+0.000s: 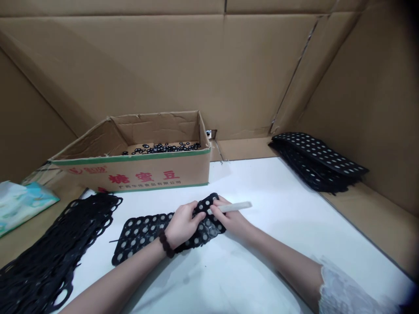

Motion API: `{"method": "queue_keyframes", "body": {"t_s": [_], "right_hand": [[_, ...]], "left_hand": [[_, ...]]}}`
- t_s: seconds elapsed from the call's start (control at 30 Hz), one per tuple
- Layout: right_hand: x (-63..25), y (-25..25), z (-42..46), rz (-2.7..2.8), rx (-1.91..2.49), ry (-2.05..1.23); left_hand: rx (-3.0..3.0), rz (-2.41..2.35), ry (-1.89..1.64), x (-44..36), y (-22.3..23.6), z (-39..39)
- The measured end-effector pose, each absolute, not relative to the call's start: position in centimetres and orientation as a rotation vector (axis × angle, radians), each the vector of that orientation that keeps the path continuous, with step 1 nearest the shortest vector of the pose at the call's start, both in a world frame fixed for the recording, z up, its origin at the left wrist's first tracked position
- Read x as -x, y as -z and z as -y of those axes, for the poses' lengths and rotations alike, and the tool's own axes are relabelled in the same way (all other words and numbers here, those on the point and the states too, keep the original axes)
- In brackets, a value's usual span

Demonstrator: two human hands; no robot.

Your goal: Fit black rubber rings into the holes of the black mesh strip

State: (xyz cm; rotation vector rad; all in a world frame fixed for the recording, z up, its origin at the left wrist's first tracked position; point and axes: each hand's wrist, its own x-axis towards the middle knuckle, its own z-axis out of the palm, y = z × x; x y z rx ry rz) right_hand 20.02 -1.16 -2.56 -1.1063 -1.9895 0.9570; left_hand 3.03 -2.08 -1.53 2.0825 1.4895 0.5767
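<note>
On the white table [255, 181], nearer than the cardboard box [193, 170] of small black rings, a black dotted sheet [140, 230] stretches from left to right beneath the left hand [181, 226], its right end raised between both hands. The left hand's fingers are closed on the sheet, and the right hand [233, 221] pinches a slim white tool [236, 206], its tip at the dots. The work in hand looks like close tool work there, which calls for a steady left grip and a precise tip.
</note>
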Motion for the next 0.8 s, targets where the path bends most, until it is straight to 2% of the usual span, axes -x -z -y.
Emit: {"method": "queue_keyframes", "body": {"t_s": [0.13, 0.33, 0.47, 0.63, 0.8], "right_hand": [[-19.9, 2.7, 1.3, 2.052, 1.077, -0.904], [-18.5, 3.4, 1.4, 2.376, 1.154, -0.374], [-18.5, 3.5, 0.7, 2.393, 1.308, -0.217], [-19.5, 2.5, 0.6, 2.314, 1.235, -0.471], [-20.6, 1.8, 0.9, 2.011, 1.208, -0.932]], "left_hand": [[-2.076, -1.523, -0.555, -3.0, 1.6, 2.2], [-2.245, -1.689, -0.459, -4.1, 1.4, 3.2], [-2.304, -1.713, -0.431, -4.4, 1.0, 3.9], [-2.179, -1.579, -0.564, -3.7, 1.3, 3.4], [-2.058, -1.445, -0.626, -2.8, 1.3, 2.1]]}}
